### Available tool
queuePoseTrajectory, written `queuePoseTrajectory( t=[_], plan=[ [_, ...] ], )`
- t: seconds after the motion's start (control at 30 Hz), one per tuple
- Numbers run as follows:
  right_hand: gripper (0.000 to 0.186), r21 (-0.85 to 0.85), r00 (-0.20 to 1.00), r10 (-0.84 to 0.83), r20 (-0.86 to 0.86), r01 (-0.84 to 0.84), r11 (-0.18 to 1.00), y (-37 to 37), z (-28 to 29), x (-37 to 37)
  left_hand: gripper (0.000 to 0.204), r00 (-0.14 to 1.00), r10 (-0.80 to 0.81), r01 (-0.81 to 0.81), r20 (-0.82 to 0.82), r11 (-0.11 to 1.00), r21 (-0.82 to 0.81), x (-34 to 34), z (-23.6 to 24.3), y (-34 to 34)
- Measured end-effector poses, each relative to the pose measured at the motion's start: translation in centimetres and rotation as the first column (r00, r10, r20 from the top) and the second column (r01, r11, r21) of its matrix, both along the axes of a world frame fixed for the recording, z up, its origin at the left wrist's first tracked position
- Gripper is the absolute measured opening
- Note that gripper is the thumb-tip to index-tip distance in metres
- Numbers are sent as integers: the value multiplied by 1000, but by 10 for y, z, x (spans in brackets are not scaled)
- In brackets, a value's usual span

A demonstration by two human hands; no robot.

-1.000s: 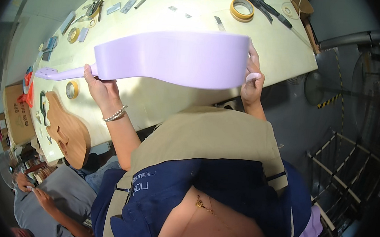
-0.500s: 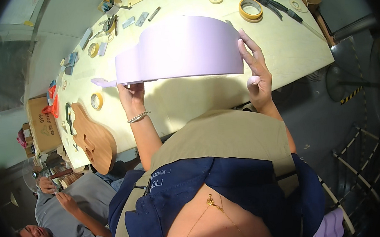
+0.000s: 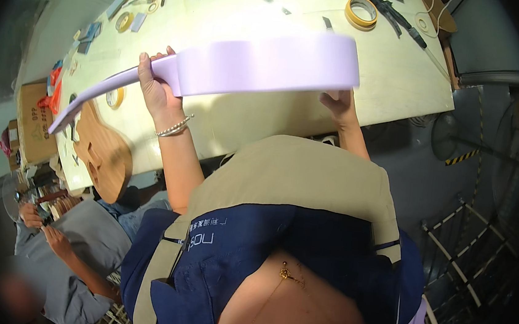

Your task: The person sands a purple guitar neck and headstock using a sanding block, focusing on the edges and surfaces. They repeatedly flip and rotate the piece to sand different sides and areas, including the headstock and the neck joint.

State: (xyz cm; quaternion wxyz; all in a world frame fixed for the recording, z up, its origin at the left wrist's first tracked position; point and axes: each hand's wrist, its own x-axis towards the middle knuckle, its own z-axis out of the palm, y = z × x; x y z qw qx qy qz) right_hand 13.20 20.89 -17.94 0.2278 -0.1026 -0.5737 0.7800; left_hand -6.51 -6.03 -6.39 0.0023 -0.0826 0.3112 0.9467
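A pale purple guitar point(image 3: 268, 64) with a smooth, plain finish is held up above the table, its side facing me and its neck running to the lower left. My left hand point(image 3: 158, 85) is closed around the neck close to where it joins the body, with the thumb on the near side. At the right end of the body, my right hand point(image 3: 339, 106) supports the lower edge. The guitar hides most of that hand's fingers; the thumb shows below the rim.
An unpainted wooden guitar body point(image 3: 103, 154) lies at the table's left edge. Tape rolls point(image 3: 361, 13), an air blow gun point(image 3: 399, 17) and several sanding blocks point(image 3: 88, 33) lie around the pale table point(image 3: 402, 82). A co-worker in grey point(image 3: 79, 251) sits at the lower left.
The guitar has turned, so its neck now shows stretching left. My left hand has moved up onto the neck; my right hand has shifted from the body's end to beneath it.
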Motion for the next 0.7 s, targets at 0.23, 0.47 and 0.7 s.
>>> queuePoseTrajectory(
  t=[0.23, 0.47, 0.7],
  plan=[
    [92, -141, 981, 105, 160, -82, 987, -1, 1, -3, 25, 983, 13, -48, -184, 981, -190, 21, 13, 7],
    [110, 624, 924, -233, 304, -8, 781, 9, 45, 2, 56, 907, -176, 7, -383, 915, -404, 37, 24, 32],
    [104, 965, 946, -308, 98, -16, 261, -8, 76, -4, 57, 761, -442, 151, -475, 832, -534, 59, 52, 68]
  ],
)
